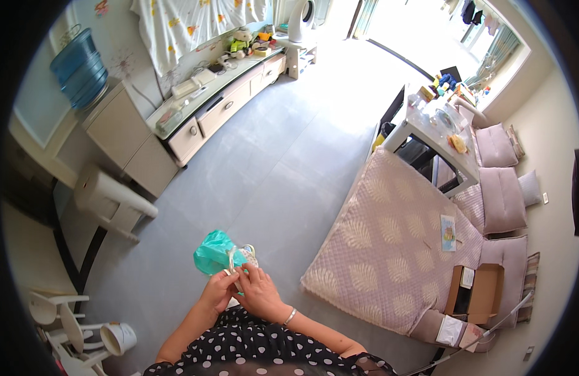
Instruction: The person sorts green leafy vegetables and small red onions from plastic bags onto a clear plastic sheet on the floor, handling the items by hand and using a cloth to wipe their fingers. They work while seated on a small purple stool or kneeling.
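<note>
Both hands are close together in front of the waist, below a green plastic bag (pixel 215 252). My left hand (pixel 220 290) pinches a thin white strip or loop (pixel 232 258), whose exact kind cannot be told. My right hand (pixel 262 293), with a silver bangle at its wrist, touches the same white piece with bent fingers. The green bag puffs out beyond the fingertips, and a bit of green shows between the hands. Part of a patterned shoe (pixel 248 255) is visible past the right fingers.
A quilted sofa cover (pixel 383 235) lies to the right, with an open cardboard box (pixel 490 291) on the sofa. At left are a white stool (pixel 108 197), a white bucket (pixel 119 339) and stacked white chairs (pixel 71 324). A low cabinet (pixel 233 104) runs along the far left wall.
</note>
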Action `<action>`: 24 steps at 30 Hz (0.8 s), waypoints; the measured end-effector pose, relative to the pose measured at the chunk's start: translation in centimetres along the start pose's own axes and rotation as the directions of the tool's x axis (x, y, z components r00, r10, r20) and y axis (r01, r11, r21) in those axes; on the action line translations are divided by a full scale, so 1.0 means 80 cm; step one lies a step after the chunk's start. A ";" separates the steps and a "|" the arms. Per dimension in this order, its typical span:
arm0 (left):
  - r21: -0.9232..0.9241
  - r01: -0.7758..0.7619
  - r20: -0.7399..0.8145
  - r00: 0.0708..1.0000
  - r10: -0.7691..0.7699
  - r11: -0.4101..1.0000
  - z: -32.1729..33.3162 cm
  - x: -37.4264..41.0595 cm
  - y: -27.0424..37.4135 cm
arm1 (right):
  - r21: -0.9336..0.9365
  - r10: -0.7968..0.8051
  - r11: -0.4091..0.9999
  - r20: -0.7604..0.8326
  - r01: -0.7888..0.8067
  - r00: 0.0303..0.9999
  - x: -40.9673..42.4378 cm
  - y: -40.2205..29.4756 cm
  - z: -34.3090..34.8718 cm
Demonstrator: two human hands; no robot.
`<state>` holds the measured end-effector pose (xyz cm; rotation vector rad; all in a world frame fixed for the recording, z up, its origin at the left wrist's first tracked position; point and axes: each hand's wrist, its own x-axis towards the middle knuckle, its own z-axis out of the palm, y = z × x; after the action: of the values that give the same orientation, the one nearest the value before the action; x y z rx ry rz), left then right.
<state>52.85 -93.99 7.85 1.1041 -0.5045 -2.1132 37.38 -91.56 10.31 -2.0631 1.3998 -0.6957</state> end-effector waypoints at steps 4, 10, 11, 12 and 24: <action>-0.088 0.069 0.059 0.996 -0.064 0.994 0.006 0.130 0.058 | 0.133 0.097 0.988 -0.120 -0.081 0.988 0.088 0.065 -0.040; -0.039 0.241 0.288 0.932 -0.220 0.970 0.099 0.302 0.153 | 0.402 0.547 0.811 -0.260 -0.426 0.796 0.138 0.151 -0.129; -0.073 0.261 0.328 0.918 -0.224 0.963 0.116 0.326 0.163 | 0.398 0.585 0.794 -0.290 -0.460 0.758 0.142 0.167 -0.138; -0.050 0.287 0.336 0.907 -0.255 0.957 0.136 0.345 0.175 | 0.398 0.620 0.774 -0.317 -0.493 0.718 0.144 0.178 -0.148; -0.071 0.038 0.291 0.956 -0.016 0.997 0.302 0.554 0.250 | 0.761 0.658 0.590 -0.261 -0.269 0.706 0.316 0.373 -0.311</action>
<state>23.08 -139.40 8.87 0.7639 -0.5424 -2.3127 9.05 -128.28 10.47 -0.8486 1.5684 -1.3408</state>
